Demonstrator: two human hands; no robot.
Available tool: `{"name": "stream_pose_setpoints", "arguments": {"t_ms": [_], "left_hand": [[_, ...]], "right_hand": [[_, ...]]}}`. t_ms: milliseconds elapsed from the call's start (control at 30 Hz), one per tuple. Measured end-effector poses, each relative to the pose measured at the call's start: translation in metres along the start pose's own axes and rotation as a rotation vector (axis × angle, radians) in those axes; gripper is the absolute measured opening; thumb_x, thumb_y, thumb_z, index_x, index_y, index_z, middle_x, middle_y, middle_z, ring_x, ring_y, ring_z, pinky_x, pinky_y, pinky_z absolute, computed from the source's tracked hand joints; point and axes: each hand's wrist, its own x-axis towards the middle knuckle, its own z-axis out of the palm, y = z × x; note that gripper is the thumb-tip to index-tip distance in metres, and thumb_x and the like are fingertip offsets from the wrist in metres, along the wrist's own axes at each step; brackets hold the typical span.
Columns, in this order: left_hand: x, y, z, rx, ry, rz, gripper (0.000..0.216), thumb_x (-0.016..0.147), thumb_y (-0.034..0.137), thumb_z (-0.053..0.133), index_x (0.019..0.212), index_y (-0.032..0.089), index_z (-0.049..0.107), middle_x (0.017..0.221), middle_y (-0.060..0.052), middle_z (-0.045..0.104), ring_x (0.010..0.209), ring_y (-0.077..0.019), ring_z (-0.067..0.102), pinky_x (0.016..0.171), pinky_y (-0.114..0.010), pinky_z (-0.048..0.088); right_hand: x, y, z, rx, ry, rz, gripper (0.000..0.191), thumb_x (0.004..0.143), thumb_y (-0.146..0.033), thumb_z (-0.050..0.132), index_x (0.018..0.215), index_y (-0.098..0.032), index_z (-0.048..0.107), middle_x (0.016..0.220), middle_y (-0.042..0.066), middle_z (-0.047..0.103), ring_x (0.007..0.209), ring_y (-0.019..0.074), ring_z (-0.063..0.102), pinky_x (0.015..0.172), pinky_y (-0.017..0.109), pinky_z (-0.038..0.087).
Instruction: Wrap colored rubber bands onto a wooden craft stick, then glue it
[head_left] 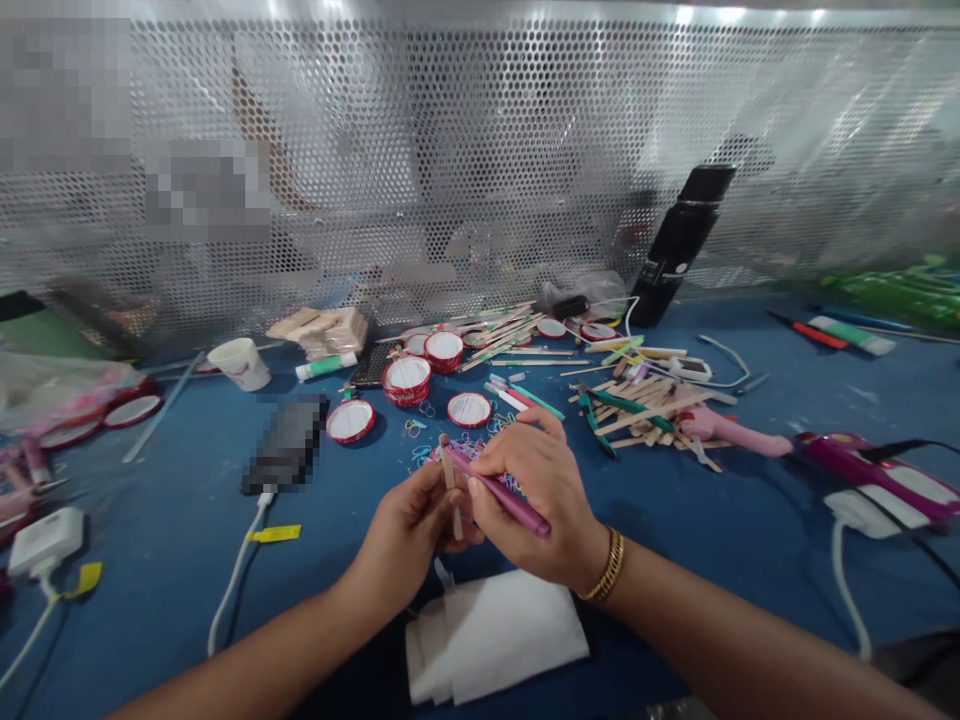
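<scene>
My left hand [409, 530] is closed on a plain wooden craft stick [451, 480], held nearly upright over the blue table [187, 570]. My right hand [536, 500] grips a pink pen-like tool [499, 492] whose tip meets the upper part of the stick. A gold bangle [611, 565] sits on my right wrist. Small coloured rubber bands [420, 445] lie just behind the hands. A folded white cloth [491, 635] lies right in front of my wrists.
Red-rimmed white caps [407, 378] and a heap of wooden sticks [652, 405] lie behind. A black bottle [681, 243] leans on the perforated metal screen. A white cup [240, 363], a glue stick [326, 366], a purple tool [870, 470] and white cables surround.
</scene>
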Motion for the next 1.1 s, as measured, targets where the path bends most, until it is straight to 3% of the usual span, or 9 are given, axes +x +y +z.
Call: {"name": "stream_pose_setpoints", "arguments": {"t_ms": [200,633,833,1100], "left_hand": [[-0.0018,0.0064,0.0028,0.010,0.034,-0.042,0.040,0.077,0.052,0.072,0.095,0.018,0.061,0.079,-0.002,0.070,0.060,-0.0140,0.065,0.053,-0.021,0.050],[-0.0028,0.0050,0.0034,0.050,0.003,-0.011,0.042,0.080,0.055,0.069,0.096,0.017,0.060,0.081,-0.002,0.066,0.061,-0.0124,0.062,0.053,-0.021,0.050],[-0.0035,0.0053,0.0044,0.010,-0.020,0.009,0.038,0.082,0.053,0.068,0.093,0.017,0.061,0.070,0.003,0.057,0.057,-0.0096,0.057,0.054,-0.021,0.050],[-0.0032,0.0061,0.0047,0.008,0.008,-0.011,0.039,0.079,0.052,0.071,0.095,0.017,0.063,0.072,0.000,0.062,0.057,-0.0114,0.060,0.052,-0.021,0.048]], "right_hand": [[0.0001,0.0026,-0.0004,-0.004,0.072,-0.016,0.010,0.078,-0.013,0.059,0.079,-0.021,0.054,0.072,-0.002,0.063,0.070,0.0152,0.061,0.090,0.042,0.042],[0.0013,0.0007,-0.0012,0.009,0.026,-0.008,0.007,0.080,-0.015,0.058,0.080,-0.021,0.055,0.074,-0.001,0.064,0.072,0.0155,0.062,0.091,0.041,0.041],[0.0021,-0.0013,-0.0003,0.008,0.008,-0.019,0.008,0.079,-0.013,0.058,0.079,-0.021,0.055,0.073,-0.001,0.064,0.071,0.0153,0.062,0.090,0.041,0.041],[0.0033,-0.0008,-0.0018,0.005,0.021,-0.023,0.009,0.080,-0.014,0.057,0.079,-0.022,0.055,0.072,-0.002,0.064,0.070,0.0154,0.062,0.088,0.040,0.041]]}}
